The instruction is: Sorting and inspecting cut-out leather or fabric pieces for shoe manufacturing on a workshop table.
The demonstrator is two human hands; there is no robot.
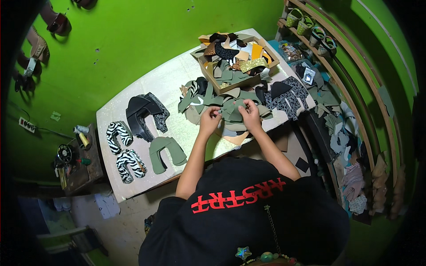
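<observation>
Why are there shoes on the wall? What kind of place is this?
Probably a shoe-making workshop: shoes hang on the green wall, U-shaped cut pieces lie on the table, and a box brims with scraps.

At bottom centre of frame, we wear loose black T-shirt (230, 230), short sleeves (166, 217). Across chest, bold red lettering (204, 205). Lower down, slender chain (273, 226) with small pendant (266, 207). At lower edge, mixed beads (267, 256), shiny star charm (242, 253). Our left hand (210, 120), right hand (251, 117): bare.
</observation>
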